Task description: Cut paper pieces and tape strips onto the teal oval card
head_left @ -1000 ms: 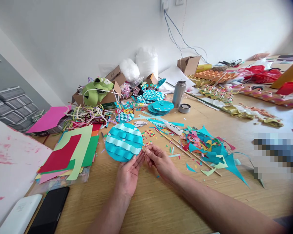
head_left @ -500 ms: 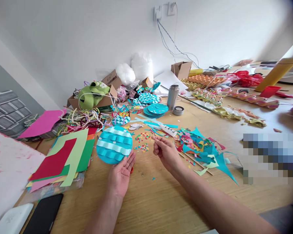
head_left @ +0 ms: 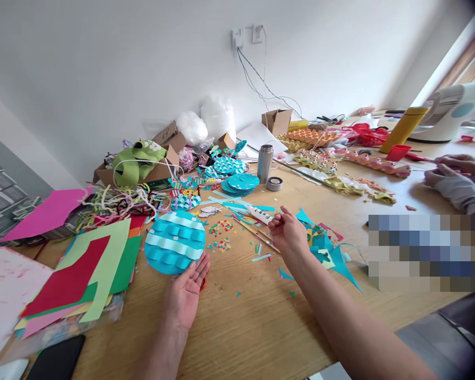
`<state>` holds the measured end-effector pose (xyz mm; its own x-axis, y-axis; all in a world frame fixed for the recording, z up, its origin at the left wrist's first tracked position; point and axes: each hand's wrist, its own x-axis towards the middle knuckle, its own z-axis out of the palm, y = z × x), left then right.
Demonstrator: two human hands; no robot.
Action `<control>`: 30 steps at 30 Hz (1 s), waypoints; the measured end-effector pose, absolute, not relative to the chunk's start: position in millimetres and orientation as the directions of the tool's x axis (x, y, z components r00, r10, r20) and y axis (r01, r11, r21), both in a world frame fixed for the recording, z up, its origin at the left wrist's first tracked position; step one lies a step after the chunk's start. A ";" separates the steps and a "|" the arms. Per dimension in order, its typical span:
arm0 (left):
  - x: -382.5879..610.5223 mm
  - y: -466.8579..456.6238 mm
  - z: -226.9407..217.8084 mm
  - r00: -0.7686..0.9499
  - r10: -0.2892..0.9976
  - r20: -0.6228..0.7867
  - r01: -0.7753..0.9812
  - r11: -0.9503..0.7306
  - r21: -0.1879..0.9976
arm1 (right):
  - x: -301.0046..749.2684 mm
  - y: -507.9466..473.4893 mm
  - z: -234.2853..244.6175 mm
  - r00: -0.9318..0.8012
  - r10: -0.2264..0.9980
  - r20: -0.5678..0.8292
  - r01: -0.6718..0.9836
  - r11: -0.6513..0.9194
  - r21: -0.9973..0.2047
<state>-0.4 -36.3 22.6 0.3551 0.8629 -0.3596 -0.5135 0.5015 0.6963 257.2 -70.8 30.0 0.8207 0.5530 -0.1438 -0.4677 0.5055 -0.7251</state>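
A round blue paper disc [head_left: 175, 237] with wavy light and dark blue strips across it is in my left hand [head_left: 188, 290], its lower edge between thumb and fingers. My right hand [head_left: 288, 232] is over the table, palm partly turned up, fingers curled in. Whatever those fingers hold, if anything, is too small or hidden to make out. A white glue tube [head_left: 260, 215] lies just left of the right hand, and thin wooden sticks [head_left: 253, 231] run beside it. Little coloured paper dots [head_left: 221, 228] are heaped between the two hands. Blue paper scraps [head_left: 340, 258] lie around my right wrist.
Coloured paper sheets [head_left: 119, 269] and a black phone [head_left: 57, 359] are at left. Behind stand stacked blue discs [head_left: 241, 182], a steel flask [head_left: 265, 163] and its lid [head_left: 274, 183]. Another person's hands [head_left: 455, 169] are at far right, near egg-carton strips [head_left: 380, 161].
My right hand has moved right, away from the dots and over the scraps, and its palm has turned up. The view has swung right, bringing another person's hands in. My left hand still holds the disc.
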 end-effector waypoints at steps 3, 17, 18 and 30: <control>-0.3 -36.4 21.0 0.381 0.862 -0.335 -0.486 0.494 0.721 | 257.3 -70.7 30.6 0.816 0.555 -0.162 -0.486 0.505 -0.714; 1.4 -43.9 23.1 0.407 0.870 -0.278 -0.326 0.423 0.846 | 208.4 -77.0 45.4 0.445 0.894 -0.040 -0.481 0.202 -0.853; 1.3 -43.7 22.7 0.408 0.869 -0.280 -0.331 0.427 0.841 | 203.8 -78.0 45.9 0.409 0.913 -0.018 -0.442 0.180 -0.879; -3.5 -42.3 29.8 0.476 0.849 -0.229 -0.356 0.423 0.833 | 193.9 -80.6 47.1 0.360 0.918 0.167 -0.033 0.191 -0.981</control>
<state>-3.5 -42.3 29.8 0.4757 0.8494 -0.2286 -0.3559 0.4235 0.8331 193.9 -80.6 47.1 0.3598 0.9180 0.1670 -0.0330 0.1914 -0.9810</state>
